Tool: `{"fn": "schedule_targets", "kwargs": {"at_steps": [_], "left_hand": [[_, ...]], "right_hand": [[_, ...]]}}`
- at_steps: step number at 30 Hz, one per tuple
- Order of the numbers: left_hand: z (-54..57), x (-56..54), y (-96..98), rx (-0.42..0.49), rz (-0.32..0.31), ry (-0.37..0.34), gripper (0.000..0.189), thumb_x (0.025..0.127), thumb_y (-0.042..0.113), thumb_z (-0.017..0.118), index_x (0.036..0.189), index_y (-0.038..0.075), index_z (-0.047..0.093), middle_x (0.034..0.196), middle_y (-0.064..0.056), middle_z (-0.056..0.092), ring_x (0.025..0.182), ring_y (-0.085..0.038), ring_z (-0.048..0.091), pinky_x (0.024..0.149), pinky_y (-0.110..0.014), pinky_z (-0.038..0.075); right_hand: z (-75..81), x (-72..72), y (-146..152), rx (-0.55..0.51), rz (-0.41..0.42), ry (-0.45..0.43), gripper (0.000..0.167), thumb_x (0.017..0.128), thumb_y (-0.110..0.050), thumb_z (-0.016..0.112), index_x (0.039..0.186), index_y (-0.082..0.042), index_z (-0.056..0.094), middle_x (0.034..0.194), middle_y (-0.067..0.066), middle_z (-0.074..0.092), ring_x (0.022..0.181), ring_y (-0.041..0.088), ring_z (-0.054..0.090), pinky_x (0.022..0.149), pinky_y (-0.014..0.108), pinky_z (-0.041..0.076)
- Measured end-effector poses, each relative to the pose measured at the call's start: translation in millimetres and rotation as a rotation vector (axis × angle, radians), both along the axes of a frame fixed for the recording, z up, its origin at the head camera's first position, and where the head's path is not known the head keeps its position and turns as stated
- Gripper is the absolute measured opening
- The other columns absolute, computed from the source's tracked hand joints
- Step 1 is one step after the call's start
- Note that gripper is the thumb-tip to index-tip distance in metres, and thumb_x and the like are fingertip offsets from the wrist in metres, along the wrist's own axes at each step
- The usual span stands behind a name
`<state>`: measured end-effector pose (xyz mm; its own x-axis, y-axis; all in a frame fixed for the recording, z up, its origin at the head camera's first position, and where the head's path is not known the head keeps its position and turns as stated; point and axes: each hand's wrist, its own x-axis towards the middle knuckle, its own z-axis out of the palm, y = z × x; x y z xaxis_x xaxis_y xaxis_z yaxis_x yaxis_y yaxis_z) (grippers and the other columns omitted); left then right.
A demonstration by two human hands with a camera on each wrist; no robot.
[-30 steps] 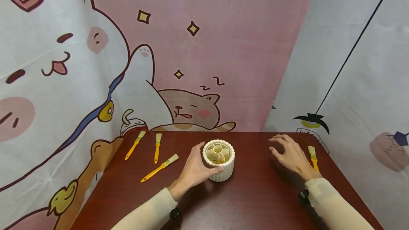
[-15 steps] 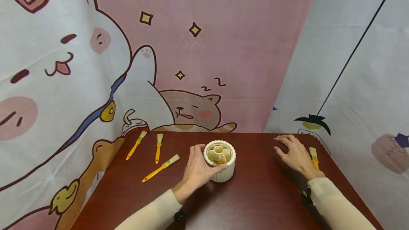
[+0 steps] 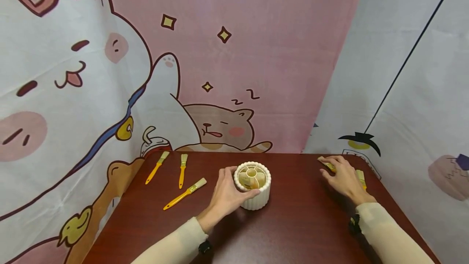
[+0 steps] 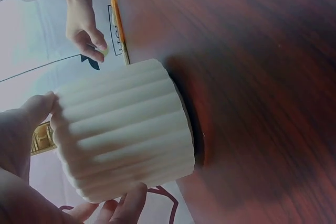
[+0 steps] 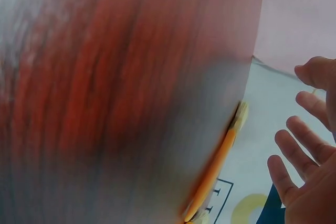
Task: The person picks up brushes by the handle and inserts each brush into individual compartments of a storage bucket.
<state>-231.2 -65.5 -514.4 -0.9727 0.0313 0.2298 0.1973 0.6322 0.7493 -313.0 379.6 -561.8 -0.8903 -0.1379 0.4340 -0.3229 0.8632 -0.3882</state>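
My left hand (image 3: 228,190) grips a white ribbed pen holder (image 3: 258,199) at the table's middle, thumb on the near side and fingers round the far side. Petal-shaped compartments divide its top, and something yellowish shows inside. The left wrist view has the holder (image 4: 126,129) tilted across it, my fingers at its rim and side. Far right, my right hand (image 3: 344,180) hovers over a yellow-handled paintbrush (image 3: 326,163), whose bristles stick out past the fingers while the handle is hidden. In the right wrist view the fingers are spread, apart from the brush (image 5: 215,166) on the table.
Three more yellow paintbrushes lie on the left: one (image 3: 156,168) near the back corner, one (image 3: 182,170) beside it, one (image 3: 185,193) nearer the holder. Another brush (image 3: 361,179) lies right of my right hand. A cartoon-printed cloth (image 3: 286,72) hangs behind the dark red table (image 3: 286,231).
My right hand has shifted slightly right, and the bristles of the brush under it have come into view. My left hand stays round the pen holder.
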Motion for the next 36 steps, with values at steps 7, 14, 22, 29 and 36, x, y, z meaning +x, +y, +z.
{"fn": "schedule_targets", "kwargs": {"at_steps": [7, 14, 22, 29, 36], "left_hand": [[3.2, -0.7, -4.7, 0.009, -0.038, -0.018, 0.11, 0.076, 0.058, 0.108, 0.16, 0.004, 0.06, 0.142, -0.018, 0.064, 0.13, -0.037, 0.07, 0.112, -0.057, 0.06], [4.8, -1.1, -9.8, 0.016, -0.074, -0.029, 0.109, 0.078, 0.052, 0.109, 0.162, 0.002, 0.061, 0.147, -0.02, 0.066, 0.135, -0.039, 0.069, 0.116, -0.06, 0.058], [8.6, -4.4, -14.6, 0.01, -0.13, -0.051, 0.109, 0.082, 0.047, 0.107, 0.167, 0.0, 0.058, 0.154, -0.021, 0.066, 0.137, -0.038, 0.069, 0.115, -0.057, 0.059], [12.6, -6.6, -18.3, 0.0, -0.167, -0.09, 0.108, 0.086, 0.043, 0.105, 0.171, 0.001, 0.054, 0.154, -0.021, 0.067, 0.128, -0.032, 0.07, 0.111, -0.054, 0.061], [14.9, -8.3, -20.9, 0.039, -0.2, -0.115, 0.104, 0.089, 0.034, 0.104, 0.173, 0.002, 0.051, 0.161, -0.024, 0.065, 0.136, -0.038, 0.072, 0.114, -0.057, 0.064]], "right_hand": [[-3.4, -2.6, 7, 0.012, -0.031, -0.047, 0.051, 0.104, -0.019, 0.088, 0.148, 0.002, 0.073, 0.149, 0.036, 0.064, 0.133, 0.062, 0.061, 0.11, 0.085, 0.049], [-8.6, -6.1, 13, 0.001, -0.025, -0.082, 0.051, 0.105, -0.017, 0.086, 0.149, 0.004, 0.071, 0.15, 0.039, 0.062, 0.136, 0.064, 0.058, 0.114, 0.086, 0.046], [-13.5, -10.0, 22, 0.007, -0.034, -0.1, 0.05, 0.106, -0.016, 0.084, 0.149, 0.006, 0.071, 0.149, 0.041, 0.061, 0.136, 0.066, 0.057, 0.112, 0.087, 0.045], [-17.2, -15.3, 30, 0.032, -0.05, -0.099, 0.05, 0.106, -0.017, 0.082, 0.148, 0.008, 0.071, 0.147, 0.044, 0.062, 0.132, 0.068, 0.059, 0.107, 0.086, 0.047], [-17.0, -19.0, 35, 0.068, -0.074, -0.122, 0.05, 0.108, -0.02, 0.08, 0.15, 0.005, 0.07, 0.148, 0.044, 0.063, 0.131, 0.068, 0.062, 0.099, 0.086, 0.051]]}}
